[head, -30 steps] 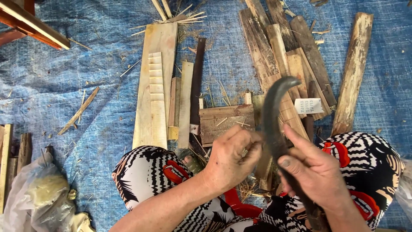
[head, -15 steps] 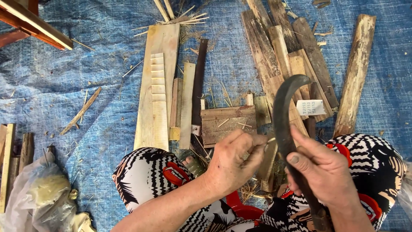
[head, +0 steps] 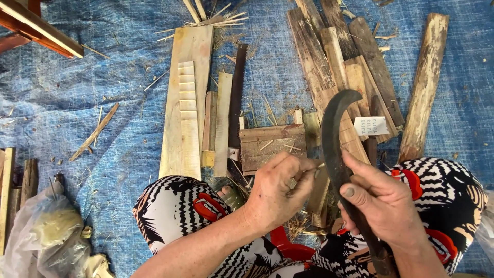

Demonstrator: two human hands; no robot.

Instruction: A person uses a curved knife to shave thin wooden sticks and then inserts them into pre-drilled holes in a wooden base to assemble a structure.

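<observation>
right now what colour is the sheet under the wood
Blue, a woven tarp, seen clearly in the head view.

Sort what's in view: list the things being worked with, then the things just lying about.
In hand:
left hand pinching a thin bamboo sliver
right hand gripping the curved knife

Lying about:
wooden planks
small wooden block
plastic bag
blue tarp
</observation>
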